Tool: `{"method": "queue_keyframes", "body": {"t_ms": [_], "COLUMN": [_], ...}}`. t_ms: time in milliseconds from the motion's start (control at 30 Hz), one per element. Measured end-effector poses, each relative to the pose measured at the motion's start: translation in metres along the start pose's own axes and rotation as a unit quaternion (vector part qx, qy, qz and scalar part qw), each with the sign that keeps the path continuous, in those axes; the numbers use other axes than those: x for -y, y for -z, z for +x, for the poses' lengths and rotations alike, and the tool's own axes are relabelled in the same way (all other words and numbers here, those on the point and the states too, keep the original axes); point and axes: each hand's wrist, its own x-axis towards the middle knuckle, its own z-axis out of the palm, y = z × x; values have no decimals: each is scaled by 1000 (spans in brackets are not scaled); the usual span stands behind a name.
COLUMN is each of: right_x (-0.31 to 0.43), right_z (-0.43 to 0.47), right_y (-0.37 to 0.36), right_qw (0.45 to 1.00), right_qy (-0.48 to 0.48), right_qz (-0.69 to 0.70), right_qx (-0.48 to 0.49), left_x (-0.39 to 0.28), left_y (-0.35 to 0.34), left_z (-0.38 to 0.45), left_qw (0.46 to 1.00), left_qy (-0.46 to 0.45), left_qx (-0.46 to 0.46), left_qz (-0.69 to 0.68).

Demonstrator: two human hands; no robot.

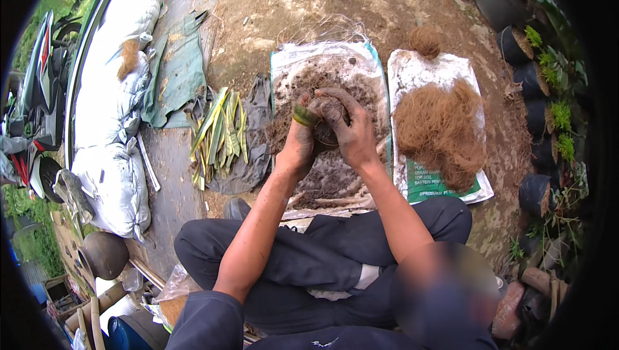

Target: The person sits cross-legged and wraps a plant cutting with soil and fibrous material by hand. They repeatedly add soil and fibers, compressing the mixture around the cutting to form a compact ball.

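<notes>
My two hands, dark with soil, are cupped around a clump of dark, moist soil. My left hand presses it from the left, and my right hand curls over its right side. From the clump's left side, by my left thumb, sticks out a short green leaf piece. Some of the clump is hidden by my fingers. Beneath lies a white woven sack strewn with loose dark soil and brown fibres. Long yellow-edged leaves, likely snake plant, are piled to the left on dark plastic sheeting.
On the right, a second sack carries a heap of brown coir fibre, with a fibre ball at its top edge. Black plant bags line the right side. Filled white sacks and a green cloth lie left.
</notes>
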Motion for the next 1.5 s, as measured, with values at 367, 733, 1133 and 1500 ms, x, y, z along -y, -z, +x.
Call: {"method": "queue_keyframes", "body": {"t_ms": [367,733,1133,1500], "right_x": [0,6,5,2], "right_z": [3,-3,-3,0], "right_y": [4,0,-3,-6], "right_qw": [990,984,992,988], "right_qy": [143,174,94,130], "right_qz": [0,29,78,-68], "right_qx": [-6,-32,-21,-38], "left_x": [-8,-11,-16,4], "left_y": [-2,4,3,-9], "left_z": [-4,5,-1,-5], "left_qw": [982,982,986,994], "left_qy": [-122,-126,-123,-63], "left_qx": [57,127,65,-52], "left_qz": [129,63,97,-75]}}
